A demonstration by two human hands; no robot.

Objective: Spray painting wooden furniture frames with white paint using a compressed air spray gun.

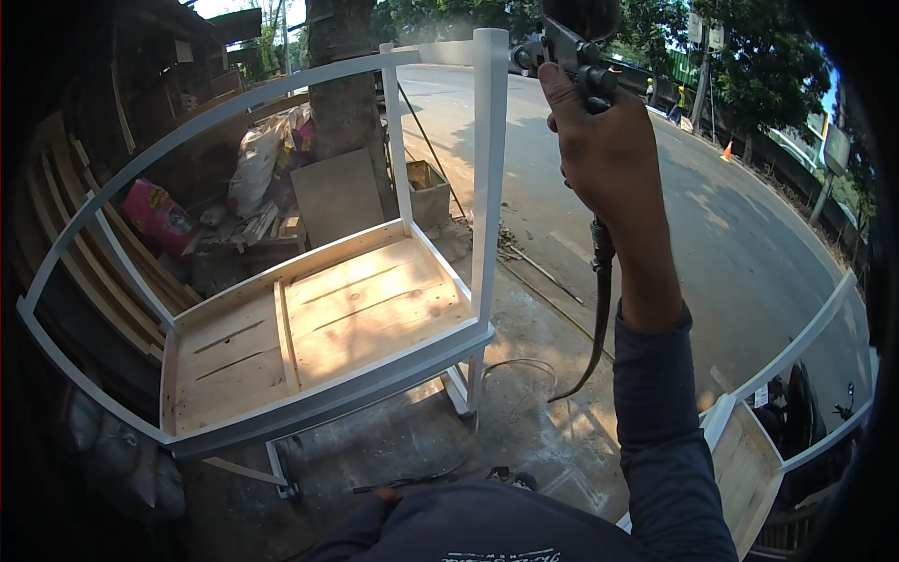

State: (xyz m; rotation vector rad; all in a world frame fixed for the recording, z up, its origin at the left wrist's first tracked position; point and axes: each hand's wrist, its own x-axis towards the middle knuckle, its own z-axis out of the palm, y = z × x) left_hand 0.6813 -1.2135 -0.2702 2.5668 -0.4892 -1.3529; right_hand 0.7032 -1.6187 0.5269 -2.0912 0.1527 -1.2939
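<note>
Raised at the upper middle, my right hand (pixel 609 150) is closed around a spray gun (pixel 571 56), its nozzle pointing left at the top of a white post (pixel 489 178). A dark hose (pixel 599 309) hangs from the gun's handle. The post belongs to a wooden frame (pixel 403 351), painted white or pale grey, with a shallow bare-wood base panel (pixel 365 290) divided by a crossbar. Low in the view, only a small part of my left hand (pixel 385 495) shows beside my body; its fingers are hidden. A dark hose-like line lies on the ground near it.
A second white-edged wooden frame (pixel 749 450) stands at the right. Long boards (pixel 84 244) lean at the left, near a pink sack (pixel 159 215). Behind are a tree trunk (pixel 345 112) and a box (pixel 429 192). An orange cone (pixel 728 150) and distant people are by the road.
</note>
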